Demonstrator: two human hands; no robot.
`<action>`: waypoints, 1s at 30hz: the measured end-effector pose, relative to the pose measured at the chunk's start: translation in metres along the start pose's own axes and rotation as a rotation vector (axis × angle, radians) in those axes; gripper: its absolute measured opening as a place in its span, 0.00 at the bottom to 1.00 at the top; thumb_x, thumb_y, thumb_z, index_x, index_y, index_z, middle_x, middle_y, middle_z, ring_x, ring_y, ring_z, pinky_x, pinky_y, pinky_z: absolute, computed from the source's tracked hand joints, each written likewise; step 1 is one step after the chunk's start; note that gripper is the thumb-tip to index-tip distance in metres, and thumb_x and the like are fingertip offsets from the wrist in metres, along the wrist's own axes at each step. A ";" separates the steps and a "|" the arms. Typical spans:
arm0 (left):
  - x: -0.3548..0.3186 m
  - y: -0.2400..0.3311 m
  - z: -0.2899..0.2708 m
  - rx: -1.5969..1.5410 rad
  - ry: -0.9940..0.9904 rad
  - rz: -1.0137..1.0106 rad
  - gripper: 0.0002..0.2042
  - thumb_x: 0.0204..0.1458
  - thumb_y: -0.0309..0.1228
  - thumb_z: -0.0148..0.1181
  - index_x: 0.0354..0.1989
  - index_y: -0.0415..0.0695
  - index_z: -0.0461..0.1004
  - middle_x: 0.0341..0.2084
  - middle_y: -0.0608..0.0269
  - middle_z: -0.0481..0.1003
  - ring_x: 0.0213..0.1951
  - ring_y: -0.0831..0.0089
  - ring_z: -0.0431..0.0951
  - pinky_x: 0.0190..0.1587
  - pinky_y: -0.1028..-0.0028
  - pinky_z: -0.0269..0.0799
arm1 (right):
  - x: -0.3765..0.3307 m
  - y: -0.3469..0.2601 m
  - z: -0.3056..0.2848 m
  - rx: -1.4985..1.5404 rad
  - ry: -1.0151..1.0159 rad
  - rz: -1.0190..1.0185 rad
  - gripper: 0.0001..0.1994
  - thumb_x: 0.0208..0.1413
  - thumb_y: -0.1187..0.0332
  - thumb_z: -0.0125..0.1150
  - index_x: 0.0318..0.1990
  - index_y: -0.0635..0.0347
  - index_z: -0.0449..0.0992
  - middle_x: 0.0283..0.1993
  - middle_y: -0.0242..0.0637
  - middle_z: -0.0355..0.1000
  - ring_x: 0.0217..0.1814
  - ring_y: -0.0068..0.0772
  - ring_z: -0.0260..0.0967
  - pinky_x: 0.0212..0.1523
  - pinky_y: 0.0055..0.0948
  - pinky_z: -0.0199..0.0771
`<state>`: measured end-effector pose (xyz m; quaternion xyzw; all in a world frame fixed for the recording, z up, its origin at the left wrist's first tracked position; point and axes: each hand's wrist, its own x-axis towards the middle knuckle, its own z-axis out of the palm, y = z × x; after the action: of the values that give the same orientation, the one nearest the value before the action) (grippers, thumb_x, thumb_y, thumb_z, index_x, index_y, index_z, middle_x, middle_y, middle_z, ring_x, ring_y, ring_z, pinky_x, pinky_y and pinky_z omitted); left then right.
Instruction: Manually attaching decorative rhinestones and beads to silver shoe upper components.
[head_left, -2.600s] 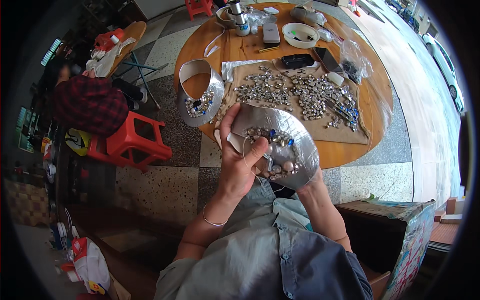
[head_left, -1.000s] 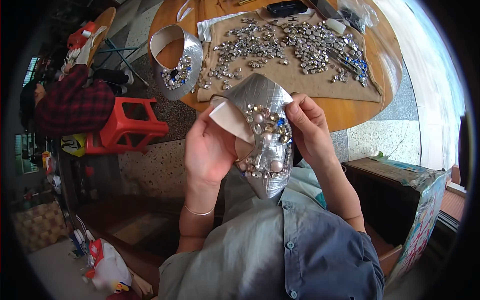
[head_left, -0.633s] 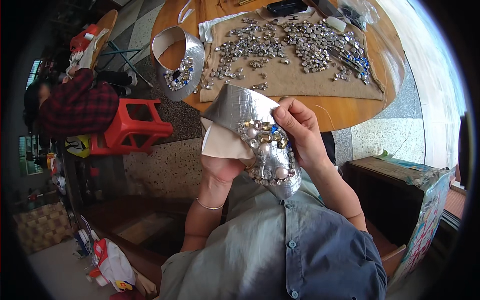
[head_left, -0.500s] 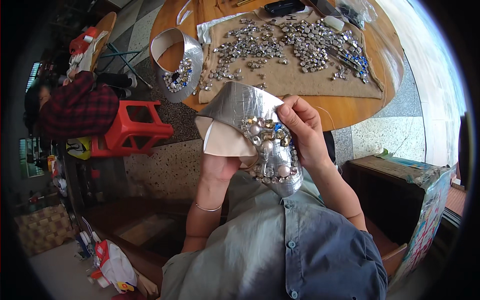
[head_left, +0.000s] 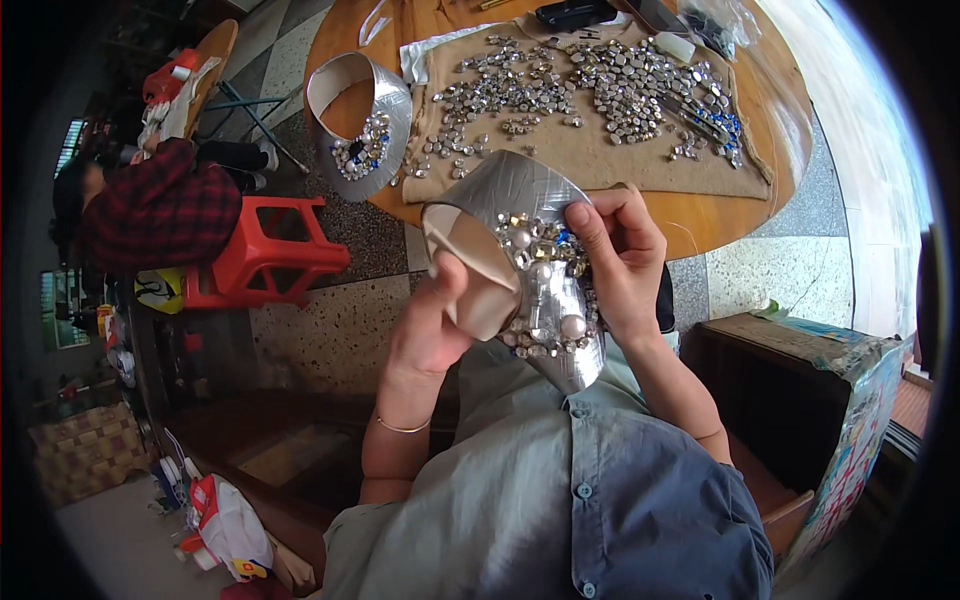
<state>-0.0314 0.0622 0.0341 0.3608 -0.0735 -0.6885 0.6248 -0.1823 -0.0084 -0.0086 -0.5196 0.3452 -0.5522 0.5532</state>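
In front of my chest I hold a stiff silver collar (head_left: 515,185) with a smooth cream lining (head_left: 478,295). Pearls, clear and amber stones and a few blue ones (head_left: 545,245) cover part of its front, around a bare silver patch. My right hand (head_left: 625,255) pinches the collar's right edge beside the stones, thumb on the front face. My left hand (head_left: 430,320) grips the lined side at the lower left, thumb up against the lining; its other fingers are partly hidden. A second silver collar (head_left: 395,100) with a stone cluster lies at the table's left edge.
Many loose faceted stones lie spread on a tan cloth (head_left: 600,175) on the round wooden table (head_left: 440,15). Tweezers (head_left: 700,120) rest among them. A black case (head_left: 575,14) sits at the back. To the left, a person in a plaid shirt (head_left: 165,210) sits by a red stool (head_left: 285,255).
The collar has turned in my hands and shifted slightly right, showing more lining. My left thumb has come up into sight against the lining. My right hand has moved a little right.
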 end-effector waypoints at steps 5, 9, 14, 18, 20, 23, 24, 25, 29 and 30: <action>-0.009 -0.002 0.002 0.664 -0.181 0.185 0.21 0.48 0.27 0.60 0.49 0.37 0.61 0.41 0.61 0.69 0.41 0.76 0.71 0.44 0.75 0.68 | -0.004 -0.018 0.004 -0.248 0.007 -0.097 0.05 0.52 0.72 0.58 0.29 0.63 0.70 0.26 0.22 0.63 0.26 0.09 0.53 0.25 0.10 0.51; -0.013 -0.004 0.006 0.820 -0.021 0.252 0.24 0.43 0.23 0.62 0.50 0.36 0.61 0.41 0.61 0.69 0.42 0.76 0.70 0.44 0.75 0.69 | -0.003 -0.020 0.002 -0.327 0.023 -0.150 0.05 0.52 0.72 0.59 0.28 0.62 0.71 0.27 0.23 0.62 0.25 0.08 0.51 0.23 0.10 0.49; -0.013 -0.006 0.021 0.668 -0.079 0.263 0.28 0.38 0.19 0.61 0.51 0.38 0.60 0.43 0.61 0.69 0.44 0.75 0.70 0.46 0.75 0.66 | -0.005 -0.021 0.003 0.025 -0.010 0.190 0.04 0.49 0.72 0.62 0.30 0.61 0.73 0.24 0.21 0.55 0.23 0.11 0.51 0.23 0.11 0.51; -0.012 -0.004 0.015 0.632 -0.118 0.320 0.27 0.38 0.18 0.61 0.50 0.36 0.60 0.42 0.60 0.69 0.43 0.75 0.70 0.45 0.76 0.68 | -0.001 -0.031 0.004 0.273 -0.075 0.385 0.05 0.54 0.71 0.56 0.37 0.59 0.71 0.25 0.20 0.56 0.26 0.10 0.52 0.26 0.11 0.53; -0.014 -0.003 0.013 0.612 -0.114 0.343 0.26 0.39 0.18 0.62 0.49 0.36 0.61 0.41 0.60 0.69 0.42 0.76 0.71 0.44 0.76 0.69 | 0.001 -0.038 0.005 0.477 -0.055 0.541 0.06 0.57 0.70 0.51 0.41 0.58 0.69 0.27 0.19 0.58 0.28 0.08 0.52 0.28 0.12 0.55; -0.016 0.001 0.018 0.587 -0.099 0.296 0.27 0.39 0.18 0.62 0.50 0.36 0.61 0.41 0.61 0.70 0.42 0.76 0.71 0.44 0.76 0.69 | -0.004 -0.014 -0.010 0.434 -0.123 0.511 0.08 0.59 0.69 0.47 0.44 0.59 0.67 0.29 0.20 0.60 0.31 0.09 0.54 0.30 0.13 0.57; -0.016 0.000 0.017 0.584 -0.096 0.302 0.27 0.39 0.18 0.62 0.50 0.36 0.61 0.41 0.61 0.70 0.42 0.76 0.71 0.44 0.76 0.69 | -0.005 -0.006 -0.013 0.415 -0.154 0.495 0.09 0.60 0.69 0.45 0.45 0.59 0.66 0.31 0.20 0.61 0.32 0.09 0.55 0.31 0.13 0.58; -0.017 -0.001 0.017 0.572 -0.091 0.320 0.26 0.39 0.18 0.62 0.49 0.37 0.61 0.40 0.61 0.70 0.41 0.76 0.72 0.44 0.76 0.69 | -0.008 -0.003 -0.015 0.414 -0.160 0.495 0.09 0.60 0.69 0.45 0.45 0.59 0.66 0.31 0.20 0.61 0.32 0.09 0.55 0.31 0.13 0.58; -0.019 -0.003 0.016 0.556 -0.082 0.355 0.25 0.38 0.17 0.62 0.49 0.37 0.62 0.39 0.62 0.70 0.40 0.77 0.72 0.44 0.76 0.69 | -0.026 -0.002 -0.019 0.263 -0.384 0.390 0.10 0.58 0.73 0.47 0.47 0.62 0.67 0.36 0.25 0.67 0.37 0.13 0.61 0.37 0.17 0.64; -0.019 -0.003 0.016 0.570 -0.087 0.358 0.25 0.38 0.17 0.62 0.48 0.38 0.63 0.39 0.63 0.71 0.40 0.77 0.72 0.44 0.76 0.69 | -0.029 -0.003 -0.020 0.246 -0.413 0.344 0.11 0.57 0.74 0.48 0.47 0.63 0.68 0.37 0.27 0.68 0.38 0.14 0.63 0.39 0.18 0.65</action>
<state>-0.0445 0.0747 0.0517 0.4725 -0.3516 -0.5345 0.6062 -0.2070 0.0158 -0.0158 -0.4836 0.2387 -0.3706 0.7561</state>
